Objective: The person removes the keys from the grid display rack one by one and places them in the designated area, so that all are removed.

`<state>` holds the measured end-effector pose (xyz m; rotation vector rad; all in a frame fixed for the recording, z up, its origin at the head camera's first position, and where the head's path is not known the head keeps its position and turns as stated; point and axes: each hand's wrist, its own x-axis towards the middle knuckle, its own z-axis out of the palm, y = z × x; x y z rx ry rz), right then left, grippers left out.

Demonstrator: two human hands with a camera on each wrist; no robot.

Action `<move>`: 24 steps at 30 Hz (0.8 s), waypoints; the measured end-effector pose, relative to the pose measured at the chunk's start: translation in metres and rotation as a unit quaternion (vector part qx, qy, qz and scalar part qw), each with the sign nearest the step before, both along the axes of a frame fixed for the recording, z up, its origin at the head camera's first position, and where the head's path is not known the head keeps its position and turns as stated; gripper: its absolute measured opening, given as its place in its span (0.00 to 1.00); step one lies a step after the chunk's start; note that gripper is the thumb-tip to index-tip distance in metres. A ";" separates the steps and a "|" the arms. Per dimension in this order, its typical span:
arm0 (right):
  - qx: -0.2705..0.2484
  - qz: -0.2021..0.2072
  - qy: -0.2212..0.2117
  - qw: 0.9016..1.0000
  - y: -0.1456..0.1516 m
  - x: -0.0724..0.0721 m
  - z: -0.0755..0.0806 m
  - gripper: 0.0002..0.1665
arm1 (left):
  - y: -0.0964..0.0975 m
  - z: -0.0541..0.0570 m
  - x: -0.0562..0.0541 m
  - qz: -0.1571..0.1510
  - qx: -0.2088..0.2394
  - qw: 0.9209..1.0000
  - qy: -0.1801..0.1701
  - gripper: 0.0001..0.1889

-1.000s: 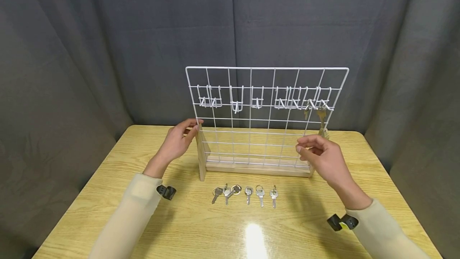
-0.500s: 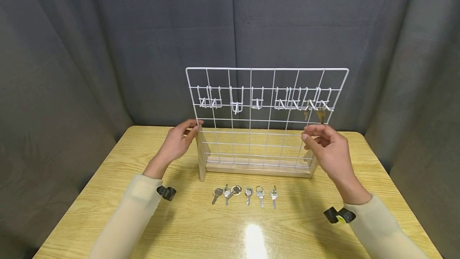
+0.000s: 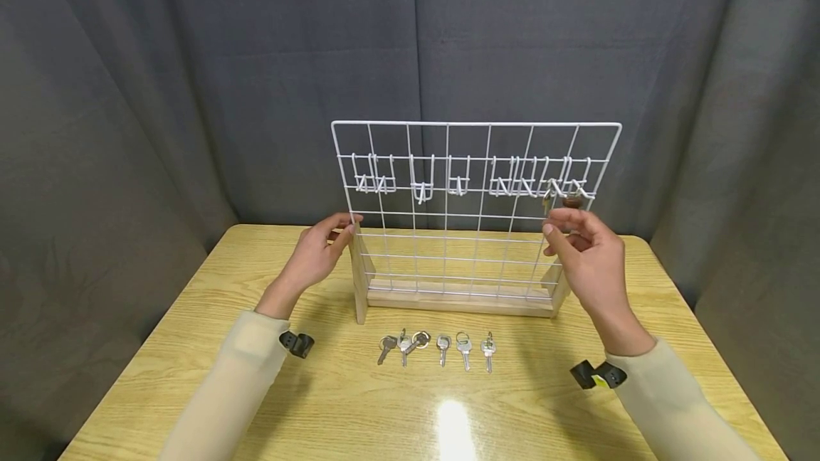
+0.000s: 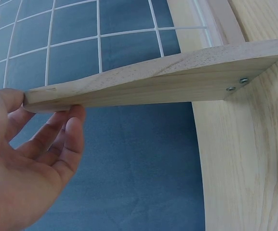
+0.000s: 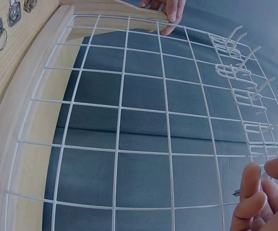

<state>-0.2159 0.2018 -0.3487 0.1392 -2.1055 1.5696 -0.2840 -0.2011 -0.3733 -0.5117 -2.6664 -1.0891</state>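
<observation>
A white wire grid rack (image 3: 445, 237) stands on a wooden base, with a row of white hooks (image 3: 458, 186) along its upper part. My left hand (image 3: 318, 252) pinches the top of the left wooden side post (image 4: 143, 79), thumb on one face and fingertips under the other. Keys (image 3: 546, 203) hang from the two rightmost hooks. Just below them is my right hand (image 3: 589, 251), fingers loosely bent and thumb apart from the index finger, its fingertips overlapping the grid's right side. It partly hides the brownish key (image 3: 572, 202) on the last hook.
Several keys with rings lie in a row on the wooden table (image 3: 359, 404) in front of the rack, among them a silver key (image 3: 464, 351). A dark grey curtain (image 3: 288, 77) hangs behind the table and along both sides.
My right hand has risen and shifted slightly right, up to the hanging keys, and now covers the lower part of the last one. The left hand keeps its place on the post.
</observation>
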 end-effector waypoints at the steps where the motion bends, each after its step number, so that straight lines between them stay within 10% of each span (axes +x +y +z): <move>1: -0.004 -0.001 0.005 1.000 0.000 -0.001 0.000 0.17 | 0.000 0.000 0.000 0.000 0.000 1.000 0.000 0.19; 24: -0.061 -0.015 0.079 0.995 -0.009 -0.016 0.000 0.17 | 0.000 0.000 0.000 -0.002 0.001 1.000 -0.004 0.19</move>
